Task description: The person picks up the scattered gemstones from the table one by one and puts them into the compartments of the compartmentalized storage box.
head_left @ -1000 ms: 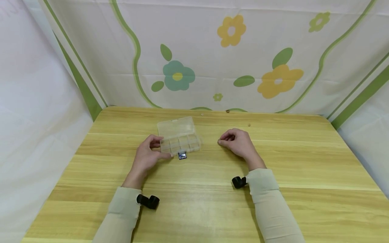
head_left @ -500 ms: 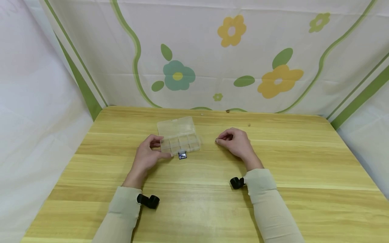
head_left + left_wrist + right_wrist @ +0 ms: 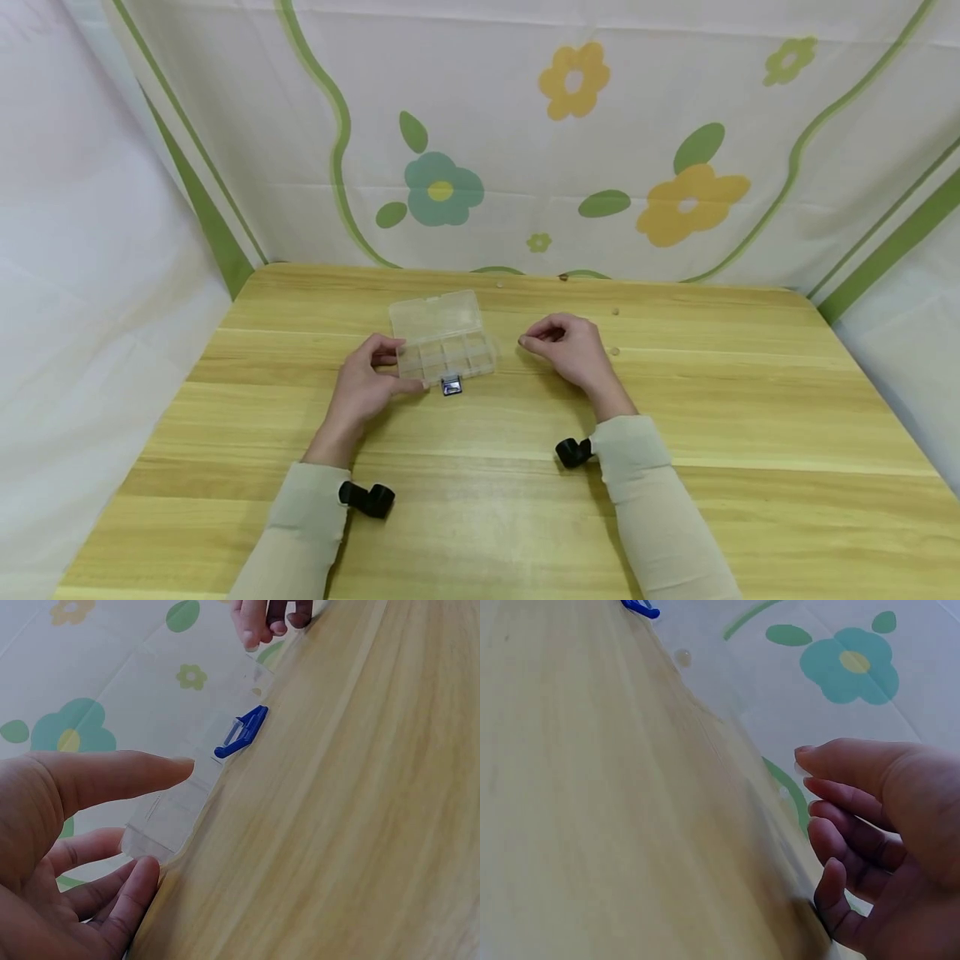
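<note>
A clear plastic compartment box (image 3: 455,354) lies on the table with its lid (image 3: 435,317) tilted back and its small blue clasp (image 3: 452,386) at the front. My left hand (image 3: 363,383) grips the left end of the box, thumb along the front edge, other fingers around the side, as the left wrist view shows. To the right of the box, my right hand (image 3: 566,348) pinches a tiny whitish piece (image 3: 801,768) between thumb and index finger; its kind is too small to tell. A small round brownish spot (image 3: 682,657) shows at the box in the right wrist view.
Two tiny round pieces (image 3: 616,312) (image 3: 616,352) lie on the wooden table (image 3: 487,500) right of the right hand. A pale one (image 3: 499,286) and a dark one (image 3: 563,277) are at the back edge. A flowered cloth (image 3: 510,167) hangs behind.
My right hand has moved left toward the box, keeping its pinch, and a tiny piece on the table behind it has come into sight. The left hand and box have stayed in place.
</note>
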A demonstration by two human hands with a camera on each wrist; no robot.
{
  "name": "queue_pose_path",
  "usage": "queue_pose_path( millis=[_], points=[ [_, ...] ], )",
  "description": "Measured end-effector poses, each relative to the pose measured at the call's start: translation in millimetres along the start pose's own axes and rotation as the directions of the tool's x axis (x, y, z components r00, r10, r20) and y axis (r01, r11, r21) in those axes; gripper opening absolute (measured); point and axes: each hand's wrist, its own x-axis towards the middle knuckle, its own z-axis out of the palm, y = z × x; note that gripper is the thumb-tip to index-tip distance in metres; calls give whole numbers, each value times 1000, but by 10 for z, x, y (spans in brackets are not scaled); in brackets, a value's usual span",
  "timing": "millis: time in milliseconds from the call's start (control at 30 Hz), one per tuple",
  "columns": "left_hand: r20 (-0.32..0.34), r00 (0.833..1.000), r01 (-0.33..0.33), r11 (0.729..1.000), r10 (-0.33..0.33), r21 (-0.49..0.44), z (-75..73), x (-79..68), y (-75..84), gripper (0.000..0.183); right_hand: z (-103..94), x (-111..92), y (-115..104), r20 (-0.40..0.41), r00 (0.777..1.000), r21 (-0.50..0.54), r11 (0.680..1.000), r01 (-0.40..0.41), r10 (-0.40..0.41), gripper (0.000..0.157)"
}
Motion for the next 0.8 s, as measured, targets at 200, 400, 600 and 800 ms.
queue_pose_path(
  millis=[200,400,600,800],
  points=[
    [0,1000,6,1000,-6,-13,-2,8,-3,71,103,29,-59,-17,1000,-3,1000,25,-25,15],
    [4,1000,8,1000,-8,-28,-12,2,-1,72,195,56,-67,-48,995,-44,996,83,-85,12],
    [5,1000,9,1000,-9,-25,-18,-6,5,73,253,77,-99,-54,993,-50,993,107,-109,11],
    [5,1000,15,999,-15,-33,-13,-7,5,73,305,91,-141,-59,991,-19,992,123,-124,11]
  ],
)
